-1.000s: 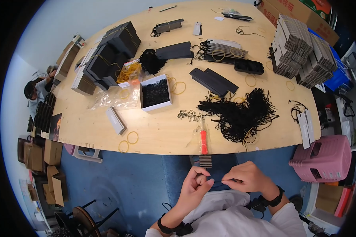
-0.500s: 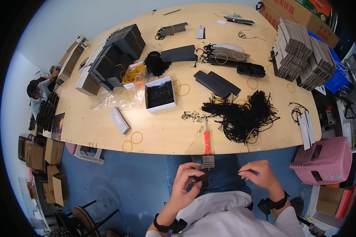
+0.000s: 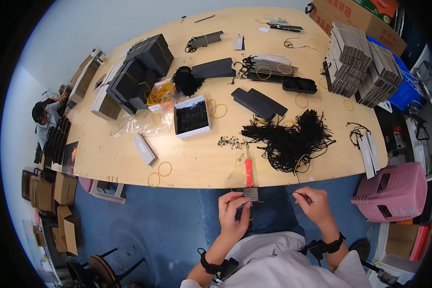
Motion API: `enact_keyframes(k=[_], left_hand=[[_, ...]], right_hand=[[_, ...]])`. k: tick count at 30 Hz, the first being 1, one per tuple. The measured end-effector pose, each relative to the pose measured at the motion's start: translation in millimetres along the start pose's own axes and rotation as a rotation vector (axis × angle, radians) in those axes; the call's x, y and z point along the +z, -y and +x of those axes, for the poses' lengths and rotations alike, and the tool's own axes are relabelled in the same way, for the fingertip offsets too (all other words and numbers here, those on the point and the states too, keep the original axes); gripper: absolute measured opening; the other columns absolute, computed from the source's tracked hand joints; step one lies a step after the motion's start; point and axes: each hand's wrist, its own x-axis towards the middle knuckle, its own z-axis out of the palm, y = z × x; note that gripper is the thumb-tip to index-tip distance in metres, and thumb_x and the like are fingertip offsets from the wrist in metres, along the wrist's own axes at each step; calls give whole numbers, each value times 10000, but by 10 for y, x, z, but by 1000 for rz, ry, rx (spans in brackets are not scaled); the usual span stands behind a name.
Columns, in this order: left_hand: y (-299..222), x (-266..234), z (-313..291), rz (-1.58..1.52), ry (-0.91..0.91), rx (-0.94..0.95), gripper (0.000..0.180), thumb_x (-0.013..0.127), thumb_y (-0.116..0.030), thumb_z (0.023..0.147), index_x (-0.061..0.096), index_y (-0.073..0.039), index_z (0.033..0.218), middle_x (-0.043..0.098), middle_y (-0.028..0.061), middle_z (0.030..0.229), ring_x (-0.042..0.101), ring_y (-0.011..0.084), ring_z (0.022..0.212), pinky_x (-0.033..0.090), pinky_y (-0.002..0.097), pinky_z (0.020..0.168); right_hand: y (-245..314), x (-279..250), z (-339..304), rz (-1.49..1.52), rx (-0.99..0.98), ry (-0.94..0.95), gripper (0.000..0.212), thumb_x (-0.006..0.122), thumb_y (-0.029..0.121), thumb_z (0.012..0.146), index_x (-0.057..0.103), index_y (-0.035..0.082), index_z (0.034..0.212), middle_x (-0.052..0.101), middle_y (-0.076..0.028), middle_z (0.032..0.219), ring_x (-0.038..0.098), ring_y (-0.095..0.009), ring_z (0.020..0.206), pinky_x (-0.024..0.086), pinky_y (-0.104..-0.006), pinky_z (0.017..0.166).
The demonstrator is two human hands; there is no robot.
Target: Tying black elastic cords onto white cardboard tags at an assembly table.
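Note:
My left hand [image 3: 234, 213] is above my lap, with thumb and fingers closed together beside a small grey ribbed stack of cards [image 3: 250, 193]. Something thin pokes out to the right of its fingertips, too small to name. Farther right, my right hand [image 3: 314, 205] pinches a thin black cord [image 3: 291, 194], whose short end points left. On the table just beyond the ribbed stack lies a red-handled tool [image 3: 248, 172] with a thin metal shaft. Small metal clasps [image 3: 232, 142] lie by its tip. A tangled heap of black cords [image 3: 293, 141] spreads to its right.
A white box [image 3: 207, 130] of small black pieces, dark card stacks [image 3: 141, 67], rubber bands [image 3: 165, 169] and grey bundles [image 3: 355, 62] cover parts of the table. A pink stool [image 3: 393, 192] stands at right. Another person [image 3: 48, 115] works far left.
My left hand has moved slightly right and its thumb has closed toward the fingers. My right hand has risen a little, the cord end now showing. The view has shifted slightly.

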Motion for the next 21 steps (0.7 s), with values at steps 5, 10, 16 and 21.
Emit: enact_keyframes(k=[5, 10, 16, 21], left_hand=[[42, -75, 6, 214, -14, 140, 242, 741, 40, 681, 686, -88, 879, 590, 93, 953, 554, 246, 870, 459, 327, 740], [42, -99, 29, 260, -15, 200, 231, 750, 25, 669, 707, -92, 864, 586, 79, 924, 549, 243, 871, 440, 329, 716], [-1, -104, 17, 264, 8, 179, 233, 747, 16, 671, 708, -103, 867, 585, 79, 908, 539, 239, 873, 432, 329, 729], [-72, -86, -8, 452, -8, 230, 210, 734, 21, 684, 684, -83, 860, 560, 69, 862, 514, 238, 833, 411, 323, 722]], right_hand=[[-332, 126, -94, 50, 197, -15, 86, 673, 69, 834, 669, -17, 841, 661, -67, 644, 609, -84, 550, 441, -207, 487], [-564, 304, -196, 187, 349, 61, 102, 679, 92, 843, 678, -10, 849, 663, -54, 651, 606, -68, 568, 438, -207, 497], [-653, 460, -285, 245, 373, 142, 118, 677, 115, 851, 688, -3, 864, 660, -48, 653, 583, -63, 550, 432, -208, 494], [-732, 531, -331, 360, 407, 186, 140, 635, 109, 877, 694, -2, 939, 676, -58, 706, 551, -73, 534, 439, -220, 500]])
